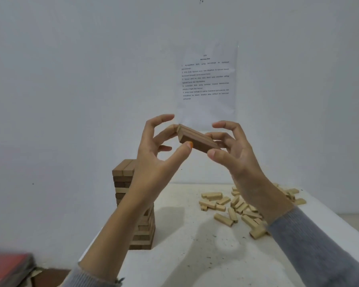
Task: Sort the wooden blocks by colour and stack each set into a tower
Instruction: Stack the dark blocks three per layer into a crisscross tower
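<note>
Three brown blocks (197, 140) perhaps, pinched between hands (153, 162) (237, 157)

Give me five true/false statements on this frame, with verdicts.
1. The left hand and right hand pinch the brown blocks in the air. True.
2. The tower stands right of the loose blocks. False: it stands left of them.
3. The loose blocks are pale and lie on the table. True.
4. The brown blocks rest on the tower. False: they are held above it, apart.
5. A printed sheet hangs on the wall. True.
</note>
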`<move>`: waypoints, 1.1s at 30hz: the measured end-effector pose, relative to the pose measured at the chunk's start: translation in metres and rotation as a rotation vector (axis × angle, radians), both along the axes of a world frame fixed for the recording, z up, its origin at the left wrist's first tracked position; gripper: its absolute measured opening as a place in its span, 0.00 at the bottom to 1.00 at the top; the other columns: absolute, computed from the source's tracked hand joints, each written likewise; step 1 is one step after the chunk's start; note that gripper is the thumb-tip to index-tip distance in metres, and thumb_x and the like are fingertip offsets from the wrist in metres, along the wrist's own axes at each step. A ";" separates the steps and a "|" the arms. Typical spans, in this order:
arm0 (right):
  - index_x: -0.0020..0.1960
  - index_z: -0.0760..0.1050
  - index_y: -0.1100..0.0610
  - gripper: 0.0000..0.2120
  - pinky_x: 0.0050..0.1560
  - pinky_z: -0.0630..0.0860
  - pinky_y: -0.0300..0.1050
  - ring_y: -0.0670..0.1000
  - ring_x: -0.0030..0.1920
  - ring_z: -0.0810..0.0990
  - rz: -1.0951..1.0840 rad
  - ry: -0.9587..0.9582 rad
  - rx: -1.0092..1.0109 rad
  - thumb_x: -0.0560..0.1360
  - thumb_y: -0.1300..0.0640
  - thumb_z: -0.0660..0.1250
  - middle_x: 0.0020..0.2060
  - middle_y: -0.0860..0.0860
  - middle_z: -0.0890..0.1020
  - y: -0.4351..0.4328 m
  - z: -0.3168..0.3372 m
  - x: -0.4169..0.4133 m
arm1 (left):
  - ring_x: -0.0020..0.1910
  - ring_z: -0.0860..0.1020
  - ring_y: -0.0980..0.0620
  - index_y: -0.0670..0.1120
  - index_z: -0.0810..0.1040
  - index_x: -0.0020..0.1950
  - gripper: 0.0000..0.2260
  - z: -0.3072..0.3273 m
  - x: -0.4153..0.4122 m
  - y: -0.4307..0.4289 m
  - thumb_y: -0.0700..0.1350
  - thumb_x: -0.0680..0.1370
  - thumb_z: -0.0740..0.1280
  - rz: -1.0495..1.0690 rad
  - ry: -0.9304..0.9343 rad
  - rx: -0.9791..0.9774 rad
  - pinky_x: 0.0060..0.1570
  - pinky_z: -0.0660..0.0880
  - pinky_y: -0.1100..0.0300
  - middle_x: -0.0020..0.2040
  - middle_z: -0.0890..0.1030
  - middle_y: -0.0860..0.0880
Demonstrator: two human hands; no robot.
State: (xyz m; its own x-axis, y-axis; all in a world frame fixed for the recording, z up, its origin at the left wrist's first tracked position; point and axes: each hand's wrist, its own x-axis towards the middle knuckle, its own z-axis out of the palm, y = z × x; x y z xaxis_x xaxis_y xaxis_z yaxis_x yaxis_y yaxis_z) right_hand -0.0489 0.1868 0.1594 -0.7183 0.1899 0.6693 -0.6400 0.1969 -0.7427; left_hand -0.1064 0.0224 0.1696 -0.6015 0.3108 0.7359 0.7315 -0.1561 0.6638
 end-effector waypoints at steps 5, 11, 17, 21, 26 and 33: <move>0.60 0.68 0.45 0.33 0.48 0.76 0.35 0.46 0.51 0.81 0.047 -0.006 -0.048 0.57 0.44 0.73 0.52 0.51 0.81 -0.022 0.016 -0.024 | 0.57 0.78 0.60 0.59 0.66 0.64 0.25 0.022 -0.019 -0.027 0.54 0.69 0.70 0.075 0.040 -0.021 0.53 0.70 0.66 0.53 0.83 0.57; 0.62 0.67 0.41 0.36 0.52 0.73 0.41 0.51 0.58 0.79 0.048 -0.083 -0.088 0.57 0.42 0.77 0.55 0.48 0.82 -0.049 0.013 -0.053 | 0.51 0.79 0.66 0.59 0.62 0.68 0.31 0.025 -0.047 -0.060 0.52 0.69 0.73 0.094 -0.048 -0.032 0.49 0.67 0.68 0.49 0.84 0.57; 0.62 0.67 0.42 0.33 0.50 0.70 0.37 0.47 0.56 0.76 0.001 -0.154 -0.050 0.63 0.48 0.79 0.54 0.43 0.80 -0.070 0.001 -0.074 | 0.57 0.77 0.64 0.65 0.58 0.70 0.38 0.004 -0.078 -0.087 0.61 0.62 0.70 0.079 -0.138 -0.125 0.51 0.66 0.69 0.58 0.81 0.58; 0.62 0.66 0.42 0.30 0.48 0.69 0.36 0.47 0.58 0.74 -0.036 -0.187 -0.003 0.67 0.53 0.78 0.55 0.44 0.78 -0.076 -0.008 -0.086 | 0.58 0.76 0.66 0.67 0.56 0.71 0.40 -0.010 -0.089 -0.095 0.62 0.61 0.70 0.053 -0.205 -0.166 0.51 0.63 0.69 0.61 0.80 0.56; 0.62 0.66 0.42 0.30 0.49 0.68 0.35 0.47 0.58 0.73 -0.065 -0.222 0.029 0.67 0.53 0.78 0.56 0.45 0.77 -0.077 -0.019 -0.094 | 0.60 0.77 0.60 0.67 0.56 0.71 0.39 -0.024 -0.100 -0.098 0.62 0.62 0.69 0.045 -0.254 -0.186 0.63 0.60 0.58 0.61 0.80 0.58; 0.62 0.65 0.42 0.31 0.48 0.67 0.34 0.46 0.59 0.72 -0.071 -0.266 0.061 0.67 0.52 0.78 0.58 0.46 0.76 -0.079 -0.026 -0.098 | 0.68 0.70 0.56 0.69 0.58 0.68 0.38 -0.034 -0.106 -0.099 0.62 0.61 0.69 0.057 -0.301 -0.178 0.65 0.60 0.56 0.56 0.80 0.65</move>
State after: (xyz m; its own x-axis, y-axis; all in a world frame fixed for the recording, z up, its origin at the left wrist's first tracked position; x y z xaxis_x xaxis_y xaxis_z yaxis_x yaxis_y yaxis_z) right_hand -0.1472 0.1082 0.1338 -0.8568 0.2113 0.4703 -0.4068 0.2835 -0.8684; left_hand -0.2127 -0.0766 0.1351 -0.8034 0.3783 0.4598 0.5027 0.0170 0.8643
